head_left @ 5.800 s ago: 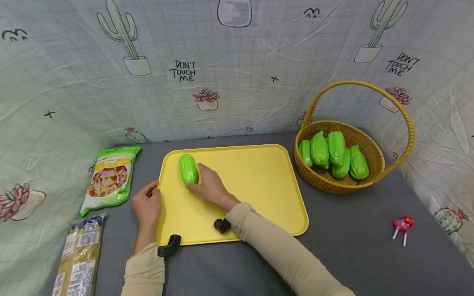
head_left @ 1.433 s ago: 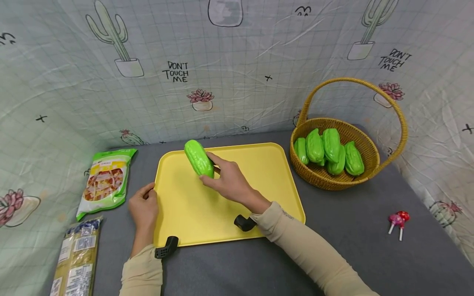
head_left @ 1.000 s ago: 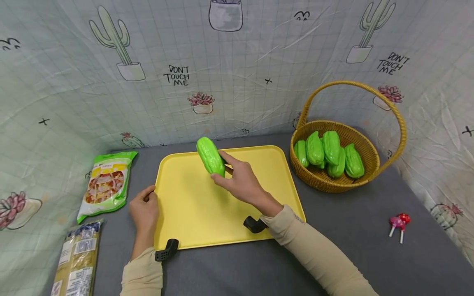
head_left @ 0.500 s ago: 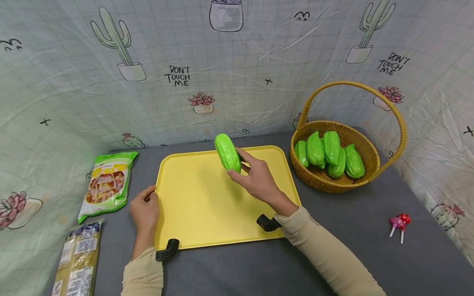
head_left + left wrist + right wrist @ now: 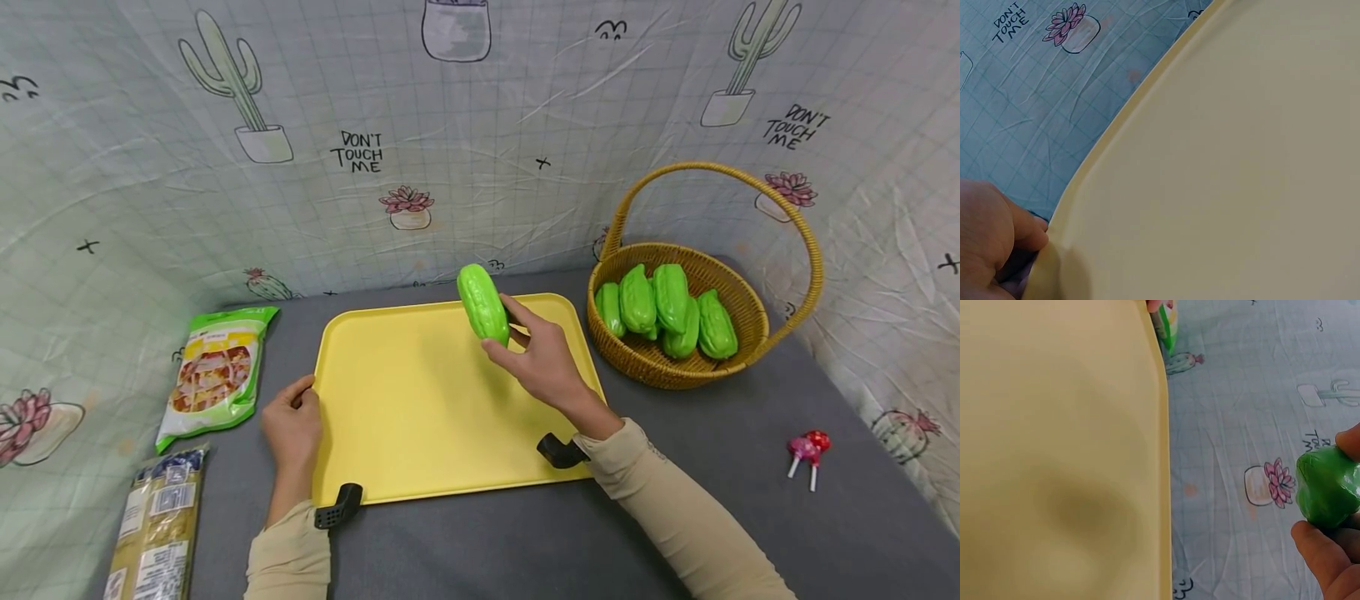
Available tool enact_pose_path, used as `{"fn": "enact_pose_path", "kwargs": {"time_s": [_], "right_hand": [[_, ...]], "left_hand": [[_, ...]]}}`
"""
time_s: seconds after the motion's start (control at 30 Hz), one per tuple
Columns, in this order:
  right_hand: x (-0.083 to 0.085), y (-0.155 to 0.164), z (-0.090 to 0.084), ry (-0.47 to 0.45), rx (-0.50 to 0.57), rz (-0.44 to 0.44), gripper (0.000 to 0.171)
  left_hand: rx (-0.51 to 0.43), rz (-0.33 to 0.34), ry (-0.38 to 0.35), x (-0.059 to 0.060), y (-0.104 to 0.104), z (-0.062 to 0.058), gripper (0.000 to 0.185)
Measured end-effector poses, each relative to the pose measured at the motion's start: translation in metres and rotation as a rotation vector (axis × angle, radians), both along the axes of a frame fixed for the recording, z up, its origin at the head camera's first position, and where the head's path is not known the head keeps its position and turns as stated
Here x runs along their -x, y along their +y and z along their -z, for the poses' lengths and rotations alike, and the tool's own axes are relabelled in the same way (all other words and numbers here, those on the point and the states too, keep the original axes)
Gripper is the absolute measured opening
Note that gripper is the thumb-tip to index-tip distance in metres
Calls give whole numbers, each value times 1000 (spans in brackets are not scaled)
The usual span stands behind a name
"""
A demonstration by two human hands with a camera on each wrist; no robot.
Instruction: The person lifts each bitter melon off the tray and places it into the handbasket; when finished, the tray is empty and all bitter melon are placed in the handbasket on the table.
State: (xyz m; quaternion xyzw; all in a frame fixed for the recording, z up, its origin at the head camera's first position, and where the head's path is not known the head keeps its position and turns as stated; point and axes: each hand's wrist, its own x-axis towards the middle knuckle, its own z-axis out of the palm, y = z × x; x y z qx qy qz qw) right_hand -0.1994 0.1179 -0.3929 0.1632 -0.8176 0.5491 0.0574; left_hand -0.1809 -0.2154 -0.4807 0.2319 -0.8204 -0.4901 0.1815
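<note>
While pinched between thumb and fingers (image 5: 525, 317) of the right hand (image 5: 546, 367), held up over the far right part of the yellow tray (image 5: 405, 417): one green gourd (image 5: 483, 302), tilted, clear of the tray floor. Seen again from the right wrist as a green lump (image 5: 1329, 487) between fingertips, tray edge (image 5: 1163, 456) to its left. Resting at the tray's left rim: the left hand (image 5: 292, 425), thumb on the rim, fingers loosely curled against the edge, gripping nothing else; close up in the left wrist view, thumb (image 5: 1022, 228) touching the rim (image 5: 1054, 250). Right of the tray, near but apart: a wicker basket (image 5: 750, 350) with tall handle, holding more green gourds (image 5: 667, 304). Lying on the grey surface (image 5: 487, 542) at left: a green snack bag (image 5: 217, 367) and a long packet (image 5: 153, 525). At far right, well apart: two lollipops (image 5: 808, 454). Behind everything: a cactus-print cloth (image 5: 450, 125).
</note>
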Motion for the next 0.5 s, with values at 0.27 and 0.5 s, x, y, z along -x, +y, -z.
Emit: {"fn": "enact_pose_path", "kwargs": {"time_s": [0.27,0.5], "right_hand": [[2,14,0,0,-5,21,70],[3,27,0,5,-46,49,71]], "left_hand": [[7,3,6,0,0,0,33],[13,-5,-4,0,1,0,33]]}}
